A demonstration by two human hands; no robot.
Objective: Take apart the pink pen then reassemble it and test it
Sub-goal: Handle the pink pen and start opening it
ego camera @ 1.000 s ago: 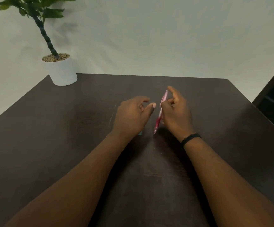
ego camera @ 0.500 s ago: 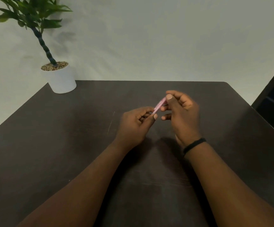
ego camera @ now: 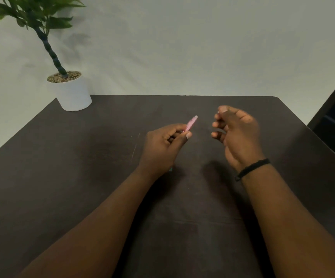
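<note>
Left hand (ego camera: 163, 146): closed, thumb and fingers pinched on one end of a slim pink plastic pen piece (ego camera: 191, 122), raised off the dark brown worktop (ego camera: 82, 177).
Pink piece: sticks out up and to the right past the left thumb; far end free, touching nothing.
Right hand (ego camera: 237, 133): well apart from the left, fingers curled inward; blurred, so cannot tell whether a small part sits inside.
Gap between hands: only bare worktop visible.
Small teal bit (ego camera: 170, 169): peeks out just below the left wrist; too small to identify.
Done, by judgement: disassembly apparently begun, pen likely pulled in two.
Left, by judgement: remaining parts out, then reassembly and the writing test; no paper in view.
</note>
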